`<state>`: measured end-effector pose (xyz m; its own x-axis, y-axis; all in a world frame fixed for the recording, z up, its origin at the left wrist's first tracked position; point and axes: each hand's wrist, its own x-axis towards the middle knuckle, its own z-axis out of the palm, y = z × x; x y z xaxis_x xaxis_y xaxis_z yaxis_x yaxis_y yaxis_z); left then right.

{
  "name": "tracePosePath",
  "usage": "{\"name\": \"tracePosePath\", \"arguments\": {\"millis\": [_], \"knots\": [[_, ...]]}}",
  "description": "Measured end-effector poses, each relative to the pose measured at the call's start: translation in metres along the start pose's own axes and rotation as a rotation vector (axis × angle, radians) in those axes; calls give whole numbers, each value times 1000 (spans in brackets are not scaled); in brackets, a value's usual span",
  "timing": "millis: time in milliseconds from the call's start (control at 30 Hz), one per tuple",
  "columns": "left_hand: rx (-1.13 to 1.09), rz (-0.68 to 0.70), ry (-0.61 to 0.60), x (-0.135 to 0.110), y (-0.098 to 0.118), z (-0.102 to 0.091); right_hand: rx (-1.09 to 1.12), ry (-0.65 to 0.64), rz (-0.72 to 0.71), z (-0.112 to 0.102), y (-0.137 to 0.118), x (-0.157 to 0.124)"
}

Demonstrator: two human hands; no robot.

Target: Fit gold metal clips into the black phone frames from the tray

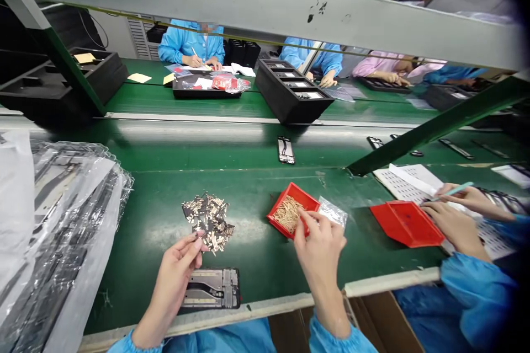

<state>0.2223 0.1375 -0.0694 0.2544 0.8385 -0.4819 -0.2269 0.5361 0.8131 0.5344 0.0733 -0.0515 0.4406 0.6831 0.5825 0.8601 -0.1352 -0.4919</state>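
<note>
My left hand (182, 259) is closed in a pinch at the near edge of a loose pile of small black-and-gold parts (209, 215). A small dark part, too tiny to identify, shows at its fingertips. Below and partly behind this hand lies a phone frame (219, 288) with a grey inner face, near the table edge. Over a red tray (295, 190) of thin gold-coloured pieces (286, 214), my right hand (321, 242) has its thumb and forefinger brought together at the pieces. Whatever is between those fingertips cannot be made out.
Plastic-wrapped phone frames (62, 220) fill the left side. A clear bag (332, 212) lies beside the tray. At right, a co-worker's hands (457, 220) work by another red tray (414, 224). A phone part (285, 150) lies ahead; a green post (434, 127) slants across.
</note>
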Motion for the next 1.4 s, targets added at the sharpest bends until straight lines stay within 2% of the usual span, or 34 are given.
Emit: {"name": "tracePosePath", "arguments": {"millis": [67,100,200,233,300,400,600,667,700,800,867,933,1000,1067,1133,1233,1300,1400], "knots": [[101,-54,-103,1,3,5,-57,-22,-82,-6,-1,0],[139,-78,-149,0,3,9,-19,-89,-163,-6,-9,-5],[249,-118,-282,-3,3,21,242,-425,-417,-4,-46,-26],[290,-121,-324,-5,4,24,290,-518,-459,-2,-58,-32],[372,-114,-395,-8,7,28,303,-620,-486,2,-73,-40],[492,-76,-438,-11,13,29,277,-661,-479,8,-78,-44],[640,34,-403,-14,15,30,267,-724,-533,12,-72,-44],[623,16,-409,-13,13,30,253,-641,-543,10,-59,-37],[601,-8,-415,-11,11,29,225,-559,-533,8,-48,-31],[487,-103,-424,-6,8,22,-2,-250,-400,0,-13,-8],[391,-161,-432,-3,6,17,-134,-152,-323,-5,0,1],[302,-207,-446,-1,5,13,-69,-232,-367,-6,-3,-2],[234,-243,-460,-1,4,12,102,-398,-476,-4,-21,-17],[186,-267,-464,-2,2,11,214,-501,-542,1,-42,-34],[149,-285,-468,-5,1,10,266,-518,-558,7,-58,-48],[142,-271,-485,-13,-1,4,344,-573,-518,14,-67,-55],[253,-174,-455,-21,-4,-4,393,-700,-403,18,-67,-56],[682,181,-311,-36,-12,-23,447,-914,-162,24,-66,-60]]}}
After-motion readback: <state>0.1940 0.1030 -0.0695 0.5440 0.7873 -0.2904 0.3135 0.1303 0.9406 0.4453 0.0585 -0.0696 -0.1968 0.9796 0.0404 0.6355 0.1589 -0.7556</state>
